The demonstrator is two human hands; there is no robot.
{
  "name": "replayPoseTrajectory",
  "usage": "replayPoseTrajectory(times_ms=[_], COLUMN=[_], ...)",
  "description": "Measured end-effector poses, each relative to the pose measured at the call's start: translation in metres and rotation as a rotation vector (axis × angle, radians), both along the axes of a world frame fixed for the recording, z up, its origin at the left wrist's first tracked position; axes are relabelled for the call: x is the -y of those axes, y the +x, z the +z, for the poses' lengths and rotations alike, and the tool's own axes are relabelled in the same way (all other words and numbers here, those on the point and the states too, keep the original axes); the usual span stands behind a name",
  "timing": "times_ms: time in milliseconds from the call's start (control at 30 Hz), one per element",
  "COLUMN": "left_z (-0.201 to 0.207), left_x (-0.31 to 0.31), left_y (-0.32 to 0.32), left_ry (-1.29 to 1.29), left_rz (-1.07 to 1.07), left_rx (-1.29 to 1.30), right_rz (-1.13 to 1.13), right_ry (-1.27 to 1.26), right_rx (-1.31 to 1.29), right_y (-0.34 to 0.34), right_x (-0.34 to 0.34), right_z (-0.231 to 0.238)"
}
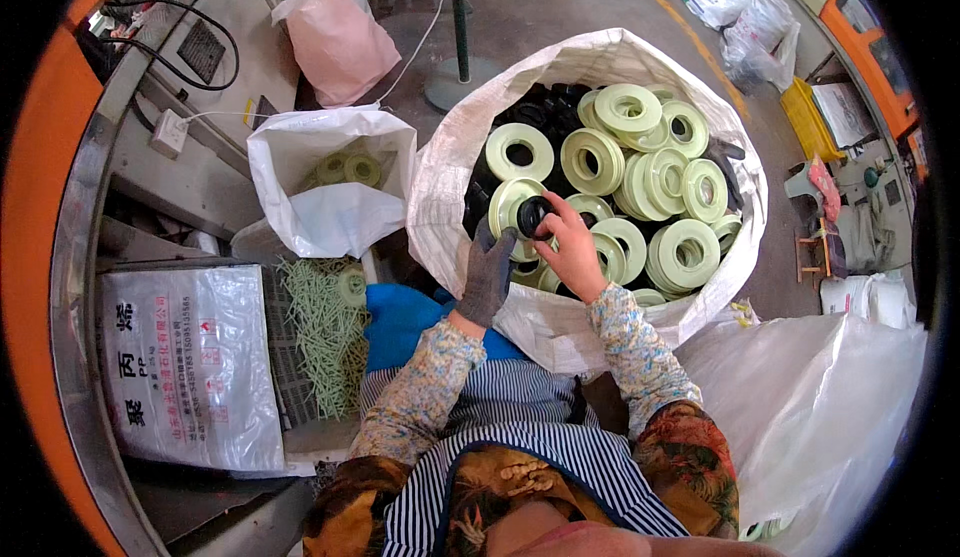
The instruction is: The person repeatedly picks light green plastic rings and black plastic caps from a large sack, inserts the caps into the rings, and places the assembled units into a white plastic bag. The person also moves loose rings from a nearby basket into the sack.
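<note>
My left hand (484, 275), in a grey glove, is closed on the edge of a pale green plastic ring (506, 203). With bare fingers, my right hand (572, 249) pinches a small black ring (533, 216) against the green one; whether it sits inside the hole I cannot tell. Both hands are over the near left part of a large white woven sack (440, 182). Inside it lie many loose pale green rings (628, 109), some stacked, on top of black pieces (540, 107).
A smaller white sack (335, 219) with a few green rings stands at left. Below it are thin pale green sticks (325, 342) and a printed white bag (190, 367). A pole on a round base (458, 82) rises behind. White plastic sheeting (810, 407) lies at right.
</note>
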State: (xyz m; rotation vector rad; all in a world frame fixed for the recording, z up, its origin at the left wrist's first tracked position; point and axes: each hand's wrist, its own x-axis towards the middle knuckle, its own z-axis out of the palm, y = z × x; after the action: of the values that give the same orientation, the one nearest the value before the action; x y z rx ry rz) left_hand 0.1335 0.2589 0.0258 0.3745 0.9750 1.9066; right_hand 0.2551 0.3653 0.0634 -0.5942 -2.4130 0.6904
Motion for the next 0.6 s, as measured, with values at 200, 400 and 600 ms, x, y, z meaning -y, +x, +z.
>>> replayPoseTrajectory(times_ms=[200, 400, 600], left_z=[0.063, 0.083, 0.117], left_x=[0.053, 0.077, 0.092], left_y=[0.01, 0.017, 0.026], left_ry=[-0.046, -0.066, -0.089], left_rz=[-0.125, -0.148, -0.165], left_rx=[-0.383, -0.538, -0.738], right_rz=[0.038, 0.149, 0.174], right_ry=[0.015, 0.063, 0.301], right_rx=[0.005, 0.052, 0.071], right_y=[0.03, 0.048, 0.062], right_x=[0.036, 0.058, 0.066], right_z=[0.055, 0.091, 0.108])
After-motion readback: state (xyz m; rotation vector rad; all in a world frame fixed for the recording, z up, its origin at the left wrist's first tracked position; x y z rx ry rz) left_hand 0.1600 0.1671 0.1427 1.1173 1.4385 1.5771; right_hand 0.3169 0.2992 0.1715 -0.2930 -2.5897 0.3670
